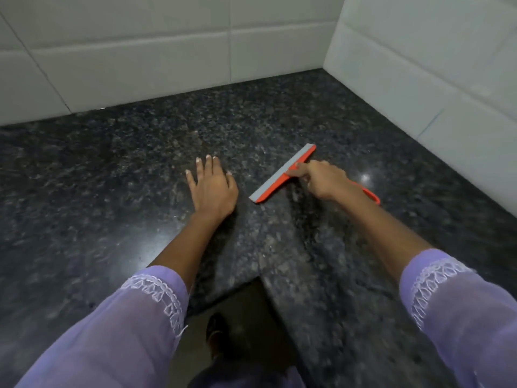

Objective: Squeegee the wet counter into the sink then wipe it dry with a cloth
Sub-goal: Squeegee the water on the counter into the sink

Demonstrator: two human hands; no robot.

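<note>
dark granite counter (112, 169), orange squeegee (275, 180), flat hand (212, 186)

No writing, label, brand or number can be read anywhere in this view. The squeegee (282, 175) shows plain orange plastic and a grey blade, though the picture is soft enough that small moulded lettering might not show. The wall tiles (140, 51) are plain.

Squeegee (282, 175): middle of handle hidden under right hand (324, 179); only the loop end shows behind the wrist. Counter (84, 205) cut off left and right of the squeegee by frame edges. Both sleeves run out at the bottom edge. Foot (215, 329) below the counter's inner corner: dim, blurred.
</note>
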